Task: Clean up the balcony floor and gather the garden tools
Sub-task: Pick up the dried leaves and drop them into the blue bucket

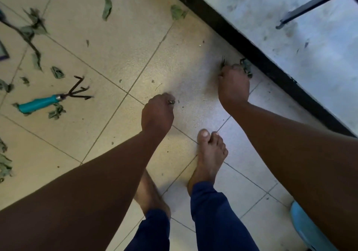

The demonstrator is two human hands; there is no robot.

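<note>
My right hand [233,85] is closed around a bunch of green leaves [247,67] by the dark strip at the foot of the wall. My left hand [157,113] reaches down to the tile floor with its fingers curled; a tiny scrap shows at the fingertips, and what it is I cannot tell. A hand rake [52,98] with a teal handle and dark metal prongs lies on the floor to the left, apart from both hands. Loose dried leaves [107,7] and a leafy twig [29,31] are scattered over the tiles at the upper left.
My bare feet [210,157] stand on the cream tiles just below my hands. A dark skirting strip [242,39] runs diagonally under a pale wall. A metal bar [308,5] hangs at the top right. A light blue plastic object [308,229] sits at the bottom right.
</note>
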